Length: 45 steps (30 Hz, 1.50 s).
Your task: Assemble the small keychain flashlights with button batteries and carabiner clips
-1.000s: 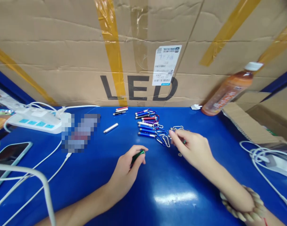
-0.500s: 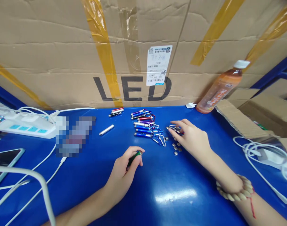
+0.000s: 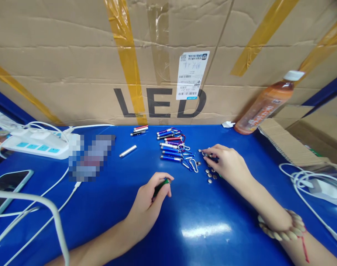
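My left hand rests on the blue table, its fingers wrapped round a small green keychain flashlight. My right hand lies farther right, fingers curled and pinching at a cluster of small silver button cells; what the fingertips hold is too small to name. Just left of that hand lies a row of several blue and red keychain flashlights with carabiner clips. A loose silver tube lies apart to the left.
A big cardboard box marked LED walls off the back. An orange drink bottle leans at the right beside an open carton. White cables, a power strip and a phone flank the sides.
My right hand has drawn its fingers in over the button cells, from stretched out to curled. My left hand keeps the green flashlight in the same spot.
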Tool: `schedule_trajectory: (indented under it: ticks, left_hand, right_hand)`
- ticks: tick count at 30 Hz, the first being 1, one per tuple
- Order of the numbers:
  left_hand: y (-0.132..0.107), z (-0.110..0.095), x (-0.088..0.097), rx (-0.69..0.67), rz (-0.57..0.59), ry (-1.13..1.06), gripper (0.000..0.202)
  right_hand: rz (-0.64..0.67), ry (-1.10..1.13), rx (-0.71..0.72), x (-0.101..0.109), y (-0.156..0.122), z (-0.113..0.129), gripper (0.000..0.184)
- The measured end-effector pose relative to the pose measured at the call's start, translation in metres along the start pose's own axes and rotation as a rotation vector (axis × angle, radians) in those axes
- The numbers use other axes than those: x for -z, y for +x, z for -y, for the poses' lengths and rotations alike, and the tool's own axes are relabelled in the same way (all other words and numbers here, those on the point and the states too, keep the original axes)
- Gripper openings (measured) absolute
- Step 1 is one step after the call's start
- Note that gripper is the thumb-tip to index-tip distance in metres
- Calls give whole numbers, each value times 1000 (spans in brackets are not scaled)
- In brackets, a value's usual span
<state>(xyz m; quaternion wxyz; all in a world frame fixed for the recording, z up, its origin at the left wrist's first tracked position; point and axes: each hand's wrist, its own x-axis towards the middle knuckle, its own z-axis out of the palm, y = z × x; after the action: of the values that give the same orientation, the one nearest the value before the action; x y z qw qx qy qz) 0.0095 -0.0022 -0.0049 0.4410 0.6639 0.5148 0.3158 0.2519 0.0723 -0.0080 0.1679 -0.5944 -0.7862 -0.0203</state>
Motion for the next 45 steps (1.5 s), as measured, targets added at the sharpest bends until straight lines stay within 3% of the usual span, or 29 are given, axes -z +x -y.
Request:
schedule_trajectory:
  ticks: [4, 9, 12, 15, 20, 25, 27, 32, 36, 40, 45]
  left_hand:
    - [-1, 0, 0, -9, -15, -17, 18]
    - [-1, -1, 0, -30, -7, -17, 17]
    - [-1, -2, 0, -44, 1, 0, 19]
    - [0, -4, 1, -46, -2, 14, 22]
    - [0, -4, 1, -72, 3, 3, 23]
    - [0, -4, 2, -93, 3, 8, 24]
    - [0, -3, 2, -78, -4, 15, 24]
    - [1, -3, 1, -35, -15, 26, 17]
    - [1, 0, 1, -110, 10, 67, 14]
    - [1, 4, 0, -230, -8, 128, 14]
    - [-1, 7, -3, -365, -35, 150, 15]
  right_hand:
    - [-55, 161, -4, 5, -1, 4, 15]
    - [-128, 592, 2, 11, -7, 31, 14]
    - [-14, 831, -52, 10, -14, 50, 23]
    - [103, 965, -87, 7, -20, 61, 21]
    - [182, 1081, -92, 2, -23, 61, 18]
    - [87, 967, 85, 3, -21, 61, 13]
    - [77, 957, 93, 2, -22, 63, 14]
    - [150, 1047, 78, 2, -23, 64, 10]
    - [190, 1126, 134, 4, -23, 67, 8]
    - [303, 1236, 12, 4, -24, 71, 6]
    - [481, 1500, -249, 2, -24, 72, 22]
